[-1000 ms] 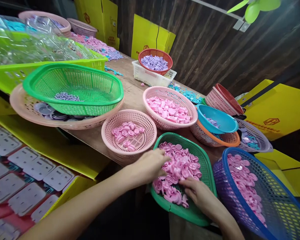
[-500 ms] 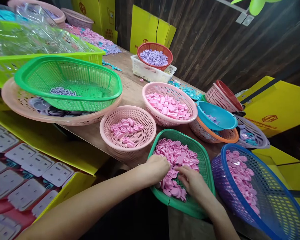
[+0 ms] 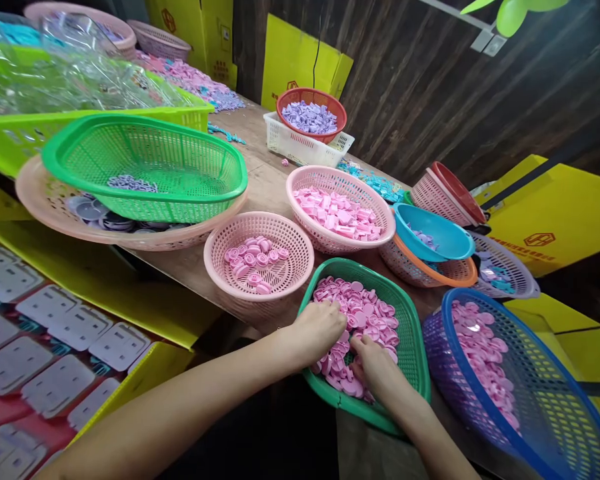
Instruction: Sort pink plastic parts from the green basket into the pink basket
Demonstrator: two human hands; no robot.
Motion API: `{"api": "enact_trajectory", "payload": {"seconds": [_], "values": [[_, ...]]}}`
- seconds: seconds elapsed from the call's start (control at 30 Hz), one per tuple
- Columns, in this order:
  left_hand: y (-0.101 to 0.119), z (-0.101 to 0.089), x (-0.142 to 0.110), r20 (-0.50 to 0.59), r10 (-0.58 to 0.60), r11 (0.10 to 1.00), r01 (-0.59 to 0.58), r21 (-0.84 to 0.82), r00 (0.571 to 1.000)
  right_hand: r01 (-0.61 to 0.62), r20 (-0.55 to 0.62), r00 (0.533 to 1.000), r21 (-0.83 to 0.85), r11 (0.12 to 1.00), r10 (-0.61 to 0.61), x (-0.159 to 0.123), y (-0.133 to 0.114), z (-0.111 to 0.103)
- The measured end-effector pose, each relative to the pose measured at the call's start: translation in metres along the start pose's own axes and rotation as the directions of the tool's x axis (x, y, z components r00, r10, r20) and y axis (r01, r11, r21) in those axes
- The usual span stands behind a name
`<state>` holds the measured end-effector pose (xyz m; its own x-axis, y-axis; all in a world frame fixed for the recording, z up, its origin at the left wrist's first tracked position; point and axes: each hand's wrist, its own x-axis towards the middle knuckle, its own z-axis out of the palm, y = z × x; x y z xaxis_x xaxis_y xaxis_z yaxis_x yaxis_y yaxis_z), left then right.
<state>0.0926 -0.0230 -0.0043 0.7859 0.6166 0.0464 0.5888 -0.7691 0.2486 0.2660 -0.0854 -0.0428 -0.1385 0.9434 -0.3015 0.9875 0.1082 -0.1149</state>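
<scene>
A green basket (image 3: 414, 347) holding many small round pink plastic pieces (image 3: 363, 313) stands in front of me. Over its left part is my left hand (image 3: 323, 330), closed, its fingertips hidden behind the back of the hand. My right hand (image 3: 377, 370) reaches in from the lower right, fingers curled and drawn together among the pieces. What either hand grips, if anything, cannot be made out. Just beyond, a small pink basket (image 3: 300, 257) contains several similar round pieces (image 3: 255, 257), which show a raised rim.
A larger pink basket (image 3: 300, 179) of blocky pink parts stands behind. To the right are a blue-rimmed basket (image 3: 545, 347) with pink discs and a blue bowl (image 3: 447, 247). At left, a bright green basket (image 3: 200, 193) rests on a wide basin (image 3: 35, 207) above an open yellow carton (image 3: 130, 313).
My left hand has shifted slightly right. My right hand's fingers, more stretched out before, are now curled in lower among the pink pieces. The baskets stay in place.
</scene>
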Motion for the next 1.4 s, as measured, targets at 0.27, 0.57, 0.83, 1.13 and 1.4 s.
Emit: {"api": "enact_trajectory", "payload": {"seconds": [0.27,0.57,0.83,1.13,1.4], "values": [[0.030,0.022,0.015,0.044,0.382,0.918,-0.374,-0.129,0.923,0.085,-0.220,0.975,0.453,0.887,0.019,-0.023,0.030,-0.036],[0.040,0.045,0.039,0.119,0.401,0.892,-0.357,-0.279,0.908,0.079,-0.242,0.944,0.823,0.563,0.223,-0.051,0.033,-0.037],[0.017,0.009,0.033,0.129,-0.080,0.388,0.150,-0.909,0.988,0.153,-0.295,0.860,0.928,0.340,0.417,-0.039,0.014,-0.027],[0.029,0.004,0.016,0.242,-0.230,-0.364,0.148,-0.920,0.942,0.229,-0.592,0.785,0.551,0.802,0.183,-0.033,-0.013,-0.021],[0.027,0.007,0.004,0.168,-0.177,-0.395,0.086,-0.915,0.970,0.189,-0.491,0.843,0.655,0.731,0.222,-0.044,-0.014,-0.034]]}}
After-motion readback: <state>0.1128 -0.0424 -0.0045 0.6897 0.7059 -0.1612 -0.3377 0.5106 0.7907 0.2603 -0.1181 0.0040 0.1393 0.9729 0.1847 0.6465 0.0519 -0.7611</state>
